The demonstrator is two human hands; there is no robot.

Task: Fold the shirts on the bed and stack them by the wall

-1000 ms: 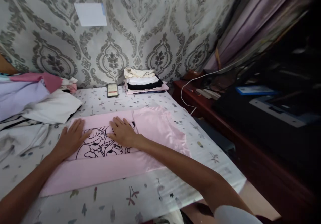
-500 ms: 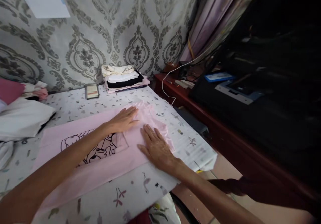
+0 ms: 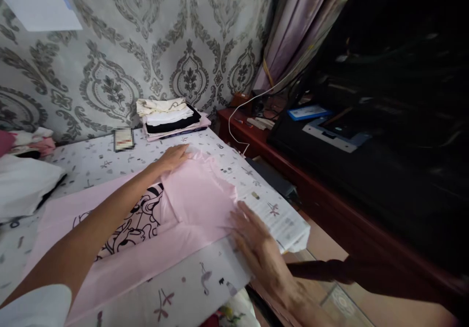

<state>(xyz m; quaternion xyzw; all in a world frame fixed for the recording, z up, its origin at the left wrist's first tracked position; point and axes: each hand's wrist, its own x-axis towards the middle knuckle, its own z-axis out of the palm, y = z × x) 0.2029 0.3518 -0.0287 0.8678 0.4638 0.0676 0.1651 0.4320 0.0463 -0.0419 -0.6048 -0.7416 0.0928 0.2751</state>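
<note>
A pink garment point(image 3: 200, 202) with a black cartoon print point(image 3: 137, 222) lies spread flat on the patterned bedsheet point(image 3: 98, 161). My left hand point(image 3: 174, 158) reaches across to the garment's far right corner, fingers out flat on the cloth. My right hand point(image 3: 258, 244), slightly blurred, rests open at the garment's near right edge, fingers spread by the bed's corner.
A stack of folded clothes point(image 3: 170, 117) and a phone point(image 3: 123, 139) sit against the patterned wall. Loose white and pink clothes point(image 3: 25, 180) are heaped at the left. A dark wooden desk point(image 3: 330, 170) with a cable and devices stands right of the bed.
The view has swung right. My left hand slid further along the garment's far edge. My right hand moved down to the garment's near right corner.
</note>
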